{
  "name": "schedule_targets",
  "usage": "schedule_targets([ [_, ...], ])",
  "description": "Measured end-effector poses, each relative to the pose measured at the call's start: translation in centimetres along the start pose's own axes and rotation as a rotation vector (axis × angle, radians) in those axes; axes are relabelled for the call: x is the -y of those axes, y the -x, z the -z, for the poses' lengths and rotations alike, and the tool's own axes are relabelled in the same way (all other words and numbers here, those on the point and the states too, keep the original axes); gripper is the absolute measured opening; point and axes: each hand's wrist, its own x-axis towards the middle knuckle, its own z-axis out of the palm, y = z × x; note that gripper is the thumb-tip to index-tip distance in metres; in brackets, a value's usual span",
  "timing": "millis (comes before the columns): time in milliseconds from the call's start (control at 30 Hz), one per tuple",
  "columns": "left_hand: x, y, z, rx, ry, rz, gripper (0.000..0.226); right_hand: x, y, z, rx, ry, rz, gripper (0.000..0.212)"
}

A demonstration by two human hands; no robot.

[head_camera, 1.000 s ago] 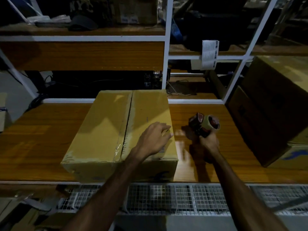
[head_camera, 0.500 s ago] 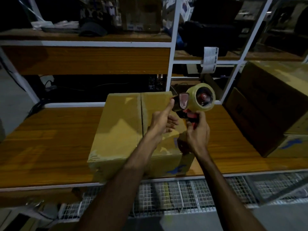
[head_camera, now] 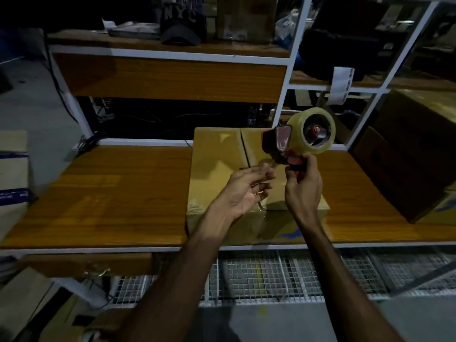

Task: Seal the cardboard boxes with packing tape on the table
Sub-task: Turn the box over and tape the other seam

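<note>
A closed cardboard box (head_camera: 217, 154) lies on the wooden table (head_camera: 118, 193), its centre seam running away from me. My right hand (head_camera: 302, 191) grips the red handle of a tape dispenser (head_camera: 303, 139) that carries a roll of clear packing tape, raised above the box's right half. My left hand (head_camera: 244, 191) hovers palm up just left of the dispenser, fingers loosely curled near its front end. Whether the fingertips hold a tape end is too blurred to tell.
A large cardboard box (head_camera: 414, 154) leans on the table at the right. White shelf posts (head_camera: 294, 58) rise behind the box, with a cap (head_camera: 181, 28) and other goods on the shelf above. Taped cartons (head_camera: 12, 174) stand at far left. Wire mesh (head_camera: 283, 275) sits under the table edge.
My right hand has lifted the tape dispenser from the table up over the box. My left hand left the box top, rose to the dispenser, then turned palm up beside it.
</note>
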Motion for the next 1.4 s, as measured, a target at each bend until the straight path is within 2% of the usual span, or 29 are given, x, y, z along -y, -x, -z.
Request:
schedule_targets([
  [100, -0.2, 1.7, 1.5, 0.084, 0.097, 0.020, 0.012, 1.5, 1.2, -0.7, -0.008, -0.017, 0.011, 0.038],
  [233, -0.4, 4.0, 3.5, 0.198, 0.256, 0.018, 0.026, 3.1, 2.7, -1.6, -0.008, -0.019, 0.028, 0.036],
  [333, -0.8, 5.6, 4.5, 0.225, 0.397, 0.072, 0.036, 4.3, 3.8, -2.1, -0.008, -0.026, 0.055, 0.037],
  [433, -1.5, 6.6, 5.0, 0.110, 0.344, 0.103, 0.042, 4.9, 4.7, -2.8, -0.003, -0.027, 0.063, 0.037],
  [567, -1.9, 7.3, 6.0, -0.020, 0.288, 0.161, 0.020, 6.0, 5.9, -4.1, -0.006, 0.018, 0.064, 0.039],
  [767, -3.0, 8.0, 10.0, -0.089, 0.214, 0.111, 0.011, 7.3, 7.8, -6.1, -0.006, 0.127, 0.088, 0.042],
  [967, -4.7, 8.4, 15.8, -0.183, -0.008, 0.055, 0.007, 8.5, 9.1, -8.0, 0.113, 0.305, 0.245, 0.055],
  [1067, -4.5, 8.6, 18.6, -0.214, -0.071, 0.054, 0.011, 9.0, 9.4, -8.6, 0.184, 0.399, 0.340, 0.050],
  [1233, -3.1, 10.2, 24.3, -0.253, -0.077, 0.089, 0.018, 7.1, 7.9, -7.3, 0.191, 0.435, 0.367, 0.058],
  [1400, -0.7, 9.7, 24.4, -0.272, 0.038, 0.099, 0.017, 6.1, 6.5, -7.1, 0.243, 0.521, 0.460, 0.054],
])
